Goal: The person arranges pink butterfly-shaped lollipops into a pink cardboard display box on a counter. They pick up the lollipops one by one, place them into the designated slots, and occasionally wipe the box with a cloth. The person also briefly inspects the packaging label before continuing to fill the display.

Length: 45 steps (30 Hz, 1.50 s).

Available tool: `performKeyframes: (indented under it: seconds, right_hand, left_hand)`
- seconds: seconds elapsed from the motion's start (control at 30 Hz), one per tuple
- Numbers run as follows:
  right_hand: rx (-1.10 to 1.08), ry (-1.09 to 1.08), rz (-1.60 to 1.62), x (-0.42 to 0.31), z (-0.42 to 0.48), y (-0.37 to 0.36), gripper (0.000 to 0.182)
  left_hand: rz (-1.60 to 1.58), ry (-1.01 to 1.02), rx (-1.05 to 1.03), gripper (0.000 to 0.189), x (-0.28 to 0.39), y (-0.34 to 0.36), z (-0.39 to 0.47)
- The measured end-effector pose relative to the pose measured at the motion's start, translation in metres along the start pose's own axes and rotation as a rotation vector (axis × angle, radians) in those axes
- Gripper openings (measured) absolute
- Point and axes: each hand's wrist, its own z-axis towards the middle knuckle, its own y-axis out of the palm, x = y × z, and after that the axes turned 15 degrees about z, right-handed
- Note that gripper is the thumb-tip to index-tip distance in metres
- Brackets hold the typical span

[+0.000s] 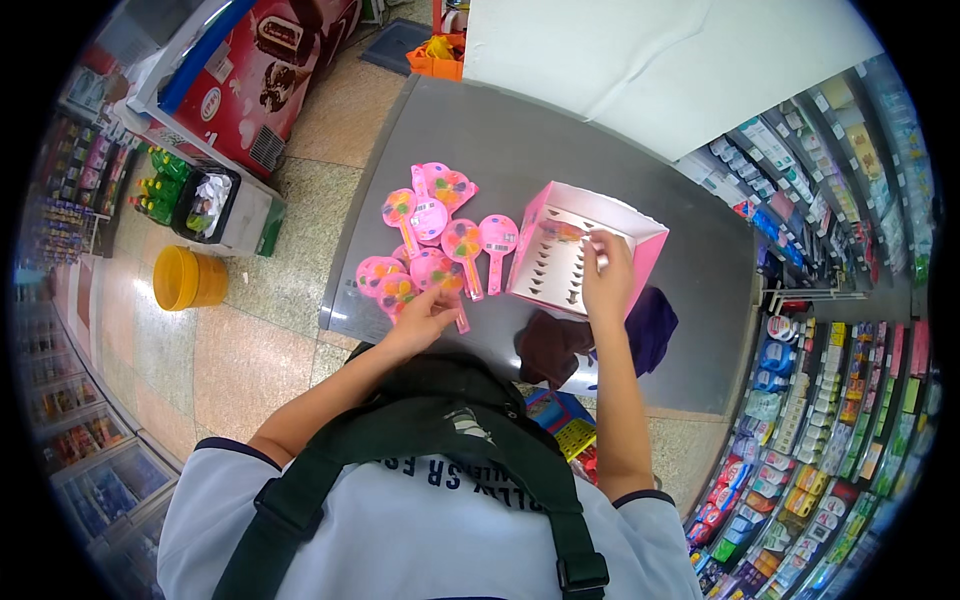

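Several pink paddle-shaped candy packs with clear windows and colourful sweets lie in a loose pile on the grey table. My left hand is at the near edge of the pile, its fingers closed around the handle of one pack. To the right stands an open pink-and-white cardboard display box with two rows of slots in its white inner panel. My right hand reaches into the box, pinching a candy pack seen nearly edge-on at the upper slots. My fingers partly hide the right-hand row.
Dark brown cloth and dark purple cloth lie in front of the box on the grey table. Stocked shelves line the right. On the left floor are a yellow bucket, a black bin and a red freezer.
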Motion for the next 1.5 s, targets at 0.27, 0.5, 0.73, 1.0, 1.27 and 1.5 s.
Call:
performKeyframes:
  seconds: [0.27,0.5,0.73,1.0,1.27,1.5]
  right_hand:
    - [-0.242,0.32,0.147,0.01,-0.11,0.031,0.014]
    - [-0.378,0.301,-0.106,-0.001,-0.124,0.038,0.012]
    - [-0.179,0.216,-0.484,0.018,-0.142,-0.001,0.042]
    - [-0.252,0.283,-0.153,0.026,-0.146,-0.012,0.024]
    - [0.114,0.63,1.161,-0.028,-0.113,-0.03,0.014]
    - [-0.267,-0.14,0.126,-0.073,-0.067,0.019,0.033]
  left_hand:
    - [0.164,-0.024,-0.113,0.034,0.013,0.031,0.028]
    - [0.575,0.303,0.154,0.033,0.035,0.025,0.054]
    - [1.116,0.453,0.452,0.041,0.053,0.0,0.147]
    - [1.05,0.414,0.285,0.034,0.057,-0.007,0.145]
    - [0.195,0.292,0.208,0.018,0.074,-0.035,0.062]
    - [-0.282,0.201,-0.023,0.025,0.086,0.019,-0.004]
